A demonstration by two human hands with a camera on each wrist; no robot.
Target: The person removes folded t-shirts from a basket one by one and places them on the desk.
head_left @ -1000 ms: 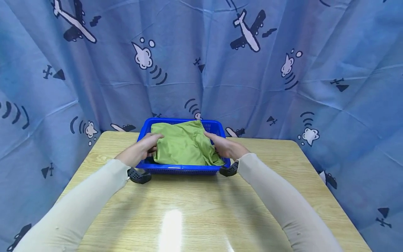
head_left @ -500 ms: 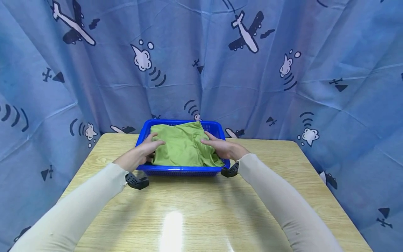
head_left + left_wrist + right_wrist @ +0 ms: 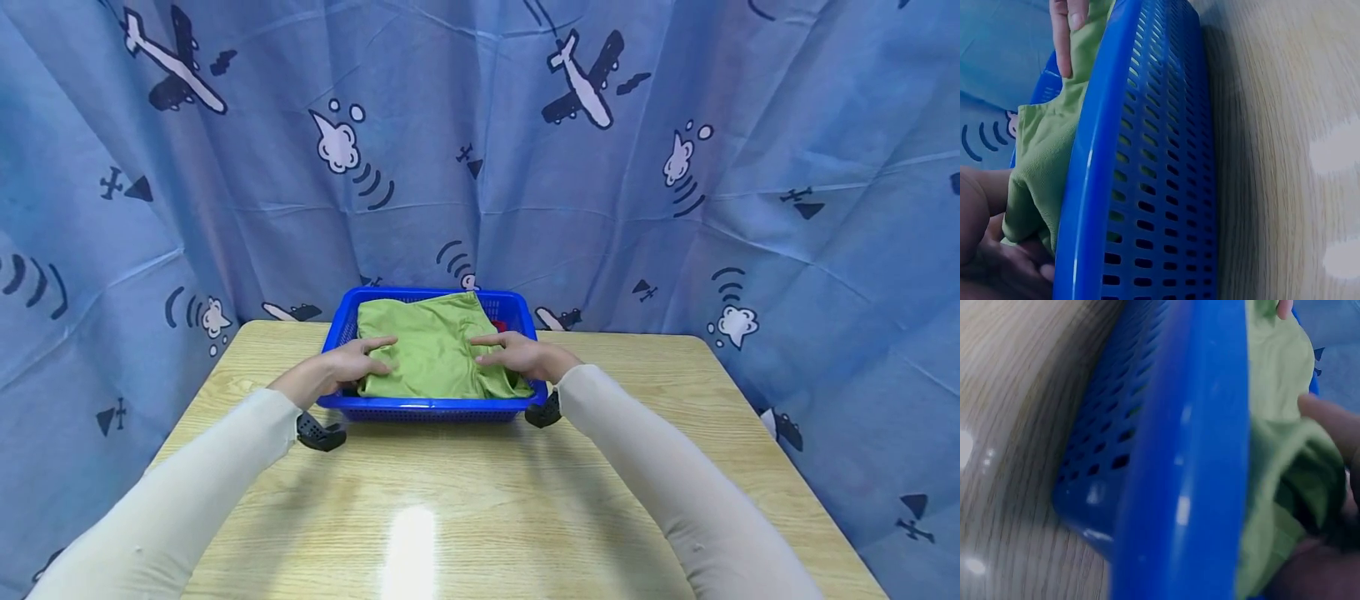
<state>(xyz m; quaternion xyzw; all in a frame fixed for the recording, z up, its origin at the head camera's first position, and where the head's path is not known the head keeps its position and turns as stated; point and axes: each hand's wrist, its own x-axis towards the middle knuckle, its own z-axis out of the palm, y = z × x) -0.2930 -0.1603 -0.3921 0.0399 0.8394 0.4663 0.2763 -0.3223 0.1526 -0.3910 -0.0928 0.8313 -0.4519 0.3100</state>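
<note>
A shiny light-green cloth (image 3: 431,342) lies spread in a blue perforated plastic basket (image 3: 427,404). My left hand (image 3: 348,364) rests at the cloth's left side, thumb and forefinger stretched out over it. On the other side my right hand (image 3: 517,354) reaches inward, its extended fingers touching the cloth. In the left wrist view, other left fingers lie under a drooping edge of the green cloth (image 3: 1047,169). A raised fold of the cloth (image 3: 1297,444) sits between the right hand's upper and lower fingers in the right wrist view.
Something red (image 3: 500,325) shows inside the basket's right end. The basket stands near the back of a light wooden table (image 3: 480,492). A blue curtain (image 3: 420,150) with airplane prints hangs behind and on both sides.
Both hands have shifted from the cloth's side edges inward over its top, fingers now stretched toward the middle. The red thing at the right has come into sight. The basket has stayed put.
</note>
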